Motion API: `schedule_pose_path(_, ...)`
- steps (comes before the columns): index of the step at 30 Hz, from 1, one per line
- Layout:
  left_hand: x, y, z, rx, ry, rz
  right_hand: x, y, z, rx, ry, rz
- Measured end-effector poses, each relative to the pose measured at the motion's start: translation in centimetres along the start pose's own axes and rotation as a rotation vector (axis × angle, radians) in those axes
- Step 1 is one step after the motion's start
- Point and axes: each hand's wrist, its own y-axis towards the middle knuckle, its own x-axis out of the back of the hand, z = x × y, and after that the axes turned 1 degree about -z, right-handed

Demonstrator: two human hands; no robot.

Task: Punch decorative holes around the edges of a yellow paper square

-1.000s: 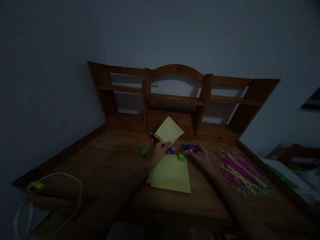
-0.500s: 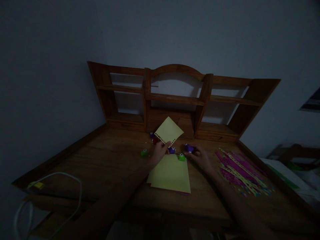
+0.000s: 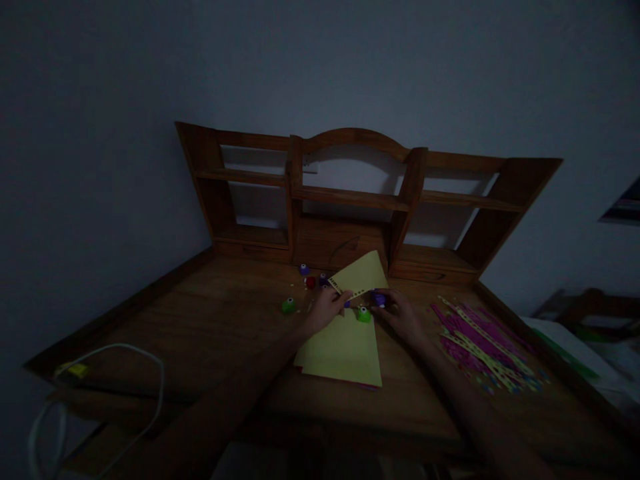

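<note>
My left hand (image 3: 327, 308) pinches a yellow sheet of paper (image 3: 364, 270) by its near edge, which has a row of punched holes. My right hand (image 3: 400, 313) is closed around a small purple craft punch (image 3: 379, 299), with the sheet's right corner up against it; whether the corner is inside its slot I cannot tell. Just below, a green punch (image 3: 363, 315) with an eye-like spot sits at the top of a stack of yellow paper (image 3: 343, 353). Another purple punch is partly covered by my left fingers.
Left of the sheet stand a red punch (image 3: 310, 283), a purple punch (image 3: 304, 269) and a green punch (image 3: 289, 305). Punched pink and yellow strips (image 3: 480, 337) lie heaped at right. A wooden shelf unit (image 3: 350, 197) closes off the desk's back; a white cable (image 3: 161, 380) loops at left.
The yellow sheet has turned and shifted right, bringing its corner to the purple punch. My left hand moved slightly right with it; my right hand stays nearly in place.
</note>
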Motion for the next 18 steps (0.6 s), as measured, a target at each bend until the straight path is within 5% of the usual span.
schedule_pose_path(4, -0.5, -0.3, -0.2, 0.014, -0.116, 0.21, -0.3, -0.1, -0.2, -0.085, 0.008, 0.012)
schedule_pose_path(18, -0.3, -2.1, -2.1, 0.063, -0.222, 0.603, 1.0, -0.1, 1.8, -0.099, 0.078, -0.013)
